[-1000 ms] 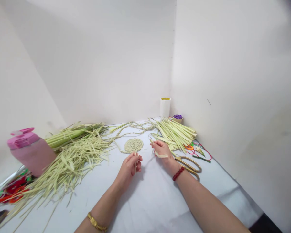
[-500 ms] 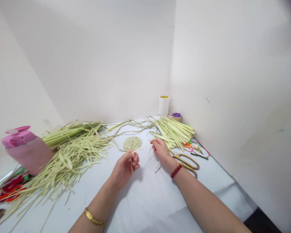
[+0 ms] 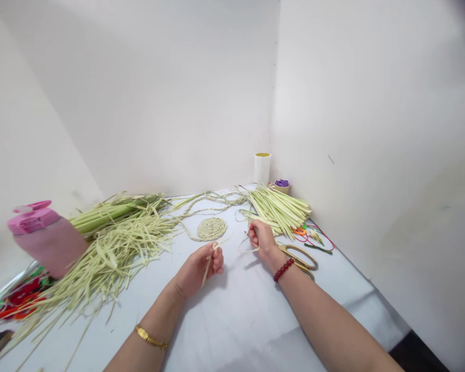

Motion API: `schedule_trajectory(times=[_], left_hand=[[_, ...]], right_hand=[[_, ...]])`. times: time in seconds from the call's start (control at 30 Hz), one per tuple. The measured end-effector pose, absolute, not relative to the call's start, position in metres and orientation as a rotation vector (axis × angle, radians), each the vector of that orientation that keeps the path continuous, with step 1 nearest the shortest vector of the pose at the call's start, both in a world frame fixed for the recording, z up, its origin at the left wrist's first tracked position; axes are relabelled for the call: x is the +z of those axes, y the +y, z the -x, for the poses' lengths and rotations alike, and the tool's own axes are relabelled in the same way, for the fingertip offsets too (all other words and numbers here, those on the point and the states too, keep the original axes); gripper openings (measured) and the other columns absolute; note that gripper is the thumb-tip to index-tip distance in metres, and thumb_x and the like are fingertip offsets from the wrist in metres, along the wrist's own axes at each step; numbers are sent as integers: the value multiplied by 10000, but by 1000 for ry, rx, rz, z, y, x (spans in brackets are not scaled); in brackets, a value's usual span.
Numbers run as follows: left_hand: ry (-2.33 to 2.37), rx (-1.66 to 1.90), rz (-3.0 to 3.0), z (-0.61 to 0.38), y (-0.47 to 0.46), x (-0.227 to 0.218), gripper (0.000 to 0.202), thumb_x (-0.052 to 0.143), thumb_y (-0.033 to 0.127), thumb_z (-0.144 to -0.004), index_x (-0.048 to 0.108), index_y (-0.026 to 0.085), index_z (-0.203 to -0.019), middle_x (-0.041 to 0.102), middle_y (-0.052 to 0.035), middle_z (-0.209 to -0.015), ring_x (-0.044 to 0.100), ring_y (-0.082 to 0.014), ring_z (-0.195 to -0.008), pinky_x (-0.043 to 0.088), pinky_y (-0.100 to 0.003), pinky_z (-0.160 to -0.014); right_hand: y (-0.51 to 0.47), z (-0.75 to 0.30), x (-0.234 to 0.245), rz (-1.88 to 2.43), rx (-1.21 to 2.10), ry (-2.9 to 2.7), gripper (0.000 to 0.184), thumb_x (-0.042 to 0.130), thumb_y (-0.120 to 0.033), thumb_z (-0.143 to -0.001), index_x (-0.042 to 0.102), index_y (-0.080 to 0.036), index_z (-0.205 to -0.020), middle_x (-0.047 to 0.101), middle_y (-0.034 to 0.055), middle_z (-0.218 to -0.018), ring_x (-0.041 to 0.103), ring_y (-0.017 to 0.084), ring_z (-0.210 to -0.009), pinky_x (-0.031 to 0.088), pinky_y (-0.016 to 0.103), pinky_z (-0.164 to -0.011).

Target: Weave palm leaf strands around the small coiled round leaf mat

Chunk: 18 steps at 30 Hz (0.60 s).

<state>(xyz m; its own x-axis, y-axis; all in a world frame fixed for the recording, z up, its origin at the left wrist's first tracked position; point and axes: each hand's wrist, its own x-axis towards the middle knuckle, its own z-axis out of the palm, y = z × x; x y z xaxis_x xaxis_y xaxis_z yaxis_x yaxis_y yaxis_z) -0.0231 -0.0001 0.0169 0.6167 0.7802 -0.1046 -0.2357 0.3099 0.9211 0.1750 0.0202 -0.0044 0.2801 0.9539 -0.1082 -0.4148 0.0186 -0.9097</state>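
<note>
My left hand [image 3: 200,264] is closed around a thin pale leaf strip [image 3: 206,270] that sticks out below its fingers, just in front of a small round woven coil [image 3: 212,228] lying on the white table [image 3: 232,320]. My right hand [image 3: 262,238] is closed on another pale leaf strip [image 3: 245,250] that curls out toward the left hand. A braided cord [image 3: 209,200] runs from the coil to the back of the table. A neat bundle of cut green leaf strips [image 3: 281,207] lies just beyond the right hand.
Gold-handled scissors [image 3: 300,257] lie beside my right wrist, with coloured cords [image 3: 318,238] past them. A big loose heap of leaf strips [image 3: 104,248] covers the left side, next to a pink bottle [image 3: 46,240]. A white cup [image 3: 262,168] and a small bowl [image 3: 282,186] stand in the corner.
My right hand has moved slightly right and closed tighter on its strip. The strip in my left hand now points down and left. The view has shifted a little.
</note>
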Motion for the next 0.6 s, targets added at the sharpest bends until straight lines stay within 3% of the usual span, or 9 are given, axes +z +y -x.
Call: schedule_trajectory(times=[0.1, 0.17, 0.23, 0.33, 0.47, 0.53, 0.6], left_hand=[[923, 943, -1340, 17, 4, 10, 280, 603, 391, -736, 628, 183, -921, 620, -90, -991, 563, -189, -826, 459, -308, -748], [1034, 1088, -1528, 16, 5, 7, 457, 617, 397, -743, 569, 223, -1162, 531, -105, -1281, 506, -244, -1118, 398, -369, -936], [1090, 1210, -1656, 17, 5, 6, 579, 604, 401, -765, 462, 243, -1304, 416, -100, -1412, 381, -256, -1284, 294, -408, -1048], [1209, 1423, -1790, 20, 1, 10, 669, 602, 382, -774, 362, 234, -1381, 330, -97, -1469, 277, -240, -1358, 199, -405, -1108], [1179, 1435, -1880, 19, -8, 18, 719, 656, 358, -731, 368, 232, -1378, 402, -97, -1430, 316, -246, -1341, 193, -398, -1115], [1102, 1339, -1848, 15, -13, 21, 641, 647, 358, -741, 429, 237, -1332, 459, -88, -1390, 361, -245, -1318, 229, -388, -1100], [1019, 1268, -1801, 12, -15, 21, 430, 601, 369, -782, 555, 230, -1187, 522, -78, -1331, 386, -233, -1303, 257, -361, -1083]], right_hand=[[15, -170, -2, 1041, 1244, -693, 102, 488, -253, -601, 454, -186, -532, 395, -64, -399, 222, 43, -323, 123, 191, -320], [10, -163, 0, 1038, 1282, -736, 106, 498, -249, -604, 468, -180, -529, 397, -61, -389, 226, 44, -321, 122, 193, -322], [5, -156, 1, 1043, 1313, -806, 102, 500, -241, -609, 479, -177, -534, 400, -60, -386, 232, 44, -323, 127, 192, -327], [-5, -144, 4, 1055, 1341, -935, 110, 491, -240, -633, 488, -176, -543, 399, -62, -390, 246, 47, -329, 141, 193, -334], [-20, -133, 11, 1048, 1343, -1063, 135, 476, -237, -667, 501, -176, -548, 414, -59, -401, 272, 49, -331, 160, 200, -342], [-25, -129, 14, 1037, 1361, -1118, 153, 474, -230, -675, 488, -177, -532, 413, -58, -397, 275, 47, -330, 167, 203, -347], [-27, -127, 15, 1029, 1405, -1157, 170, 471, -238, -686, 482, -178, -527, 414, -58, -390, 274, 47, -324, 169, 204, -349]])
